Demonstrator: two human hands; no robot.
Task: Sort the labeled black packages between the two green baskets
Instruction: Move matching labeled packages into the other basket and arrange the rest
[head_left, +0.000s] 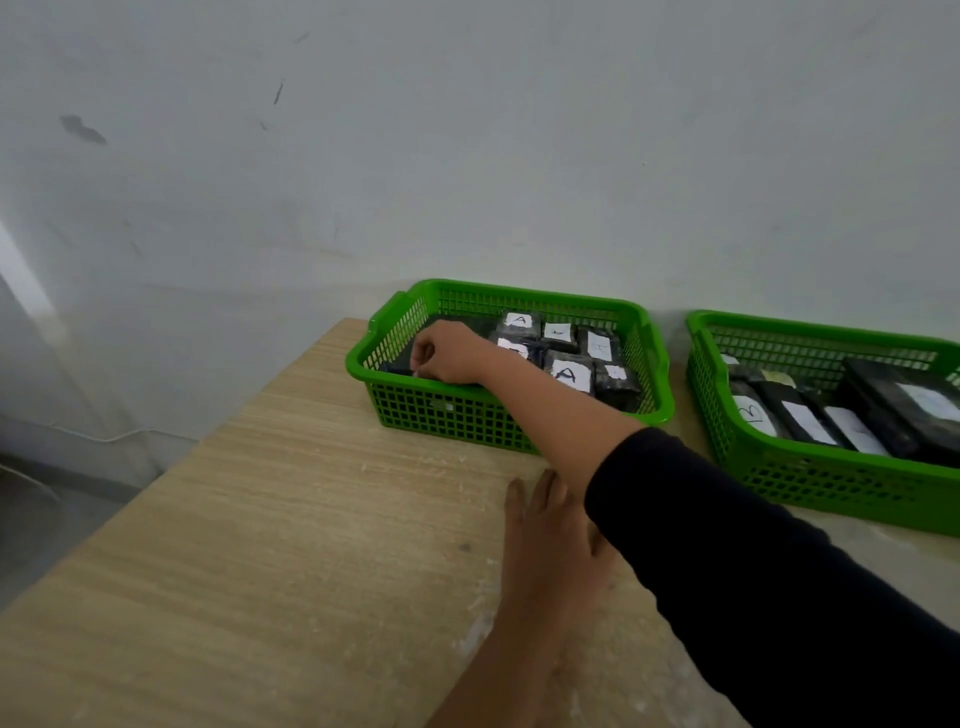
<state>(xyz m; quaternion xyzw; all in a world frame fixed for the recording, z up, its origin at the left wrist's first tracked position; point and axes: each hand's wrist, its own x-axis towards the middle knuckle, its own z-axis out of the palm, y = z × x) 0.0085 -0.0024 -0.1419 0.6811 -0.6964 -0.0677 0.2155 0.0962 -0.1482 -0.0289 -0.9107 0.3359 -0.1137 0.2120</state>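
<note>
With your right hand (449, 353) pinched on a black package (397, 370) at the left basket's (457, 415) front-left corner, seat it flat beside the A-labelled packages (570, 373), keeping your left hand (550, 540) flat, empty, on the table (260, 519).

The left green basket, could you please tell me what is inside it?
The left green basket holds black packages, some labelled A. The right hand reaches into its left end, hiding what lies beneath it.
</note>
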